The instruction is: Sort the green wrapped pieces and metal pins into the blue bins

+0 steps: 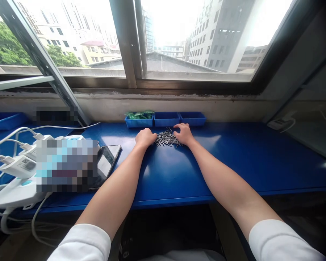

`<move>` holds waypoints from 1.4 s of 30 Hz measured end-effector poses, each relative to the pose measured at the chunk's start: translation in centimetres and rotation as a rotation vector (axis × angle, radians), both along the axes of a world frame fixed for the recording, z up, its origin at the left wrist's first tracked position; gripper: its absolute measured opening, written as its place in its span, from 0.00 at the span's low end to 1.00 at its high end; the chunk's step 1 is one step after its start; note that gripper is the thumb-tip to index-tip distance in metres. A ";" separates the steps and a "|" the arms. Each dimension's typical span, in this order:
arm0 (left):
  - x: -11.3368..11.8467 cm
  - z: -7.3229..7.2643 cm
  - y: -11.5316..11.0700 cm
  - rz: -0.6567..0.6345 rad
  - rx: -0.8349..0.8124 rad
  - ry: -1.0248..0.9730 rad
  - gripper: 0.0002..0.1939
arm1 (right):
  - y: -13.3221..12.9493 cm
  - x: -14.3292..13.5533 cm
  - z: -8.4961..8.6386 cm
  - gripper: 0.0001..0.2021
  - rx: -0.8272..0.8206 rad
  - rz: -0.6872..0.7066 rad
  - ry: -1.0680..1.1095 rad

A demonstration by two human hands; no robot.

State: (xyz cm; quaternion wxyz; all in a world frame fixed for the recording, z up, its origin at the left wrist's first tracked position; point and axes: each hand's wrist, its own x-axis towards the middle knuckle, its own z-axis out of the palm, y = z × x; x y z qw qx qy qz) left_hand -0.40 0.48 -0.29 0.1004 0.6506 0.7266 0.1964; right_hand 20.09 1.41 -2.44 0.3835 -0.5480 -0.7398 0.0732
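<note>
A loose pile of thin, dark metallic pieces, like long screws or pins, lies on the blue tabletop. My left hand rests at the pile's left edge, its fingers curled closed and its thumb side against the pieces. Whatever those fingers hold, if anything, is hidden. On the opposite side, my right hand touches the pile's right edge. Its index finger and thumb are apart, with no piece visibly gripped between them. Just behind the pile stand three small blue bins: a left bin with green plastic packets, a middle bin and a right bin.
To the left are a white power strip with plugged-in chargers, trailing white cables and a dark phone. A metal shelf post rises behind them. The wall and window frame bound the back.
</note>
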 end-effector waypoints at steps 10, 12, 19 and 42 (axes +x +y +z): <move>0.8 -0.5 0.0 -0.140 0.152 -0.020 0.14 | 0.0 -0.1 0.1 0.13 -0.049 0.106 -0.060; 0.8 -0.7 0.0 -0.168 0.157 -0.032 0.13 | -0.1 0.0 0.0 0.19 -0.054 0.173 -0.079; 1.0 -0.9 0.3 -0.186 0.138 -0.061 0.10 | 0.4 0.1 -0.5 0.20 -0.085 0.257 -0.140; 1.7 0.1 -0.5 -0.300 0.294 -0.225 0.16 | -0.9 -1.0 1.0 0.09 -0.003 0.382 0.106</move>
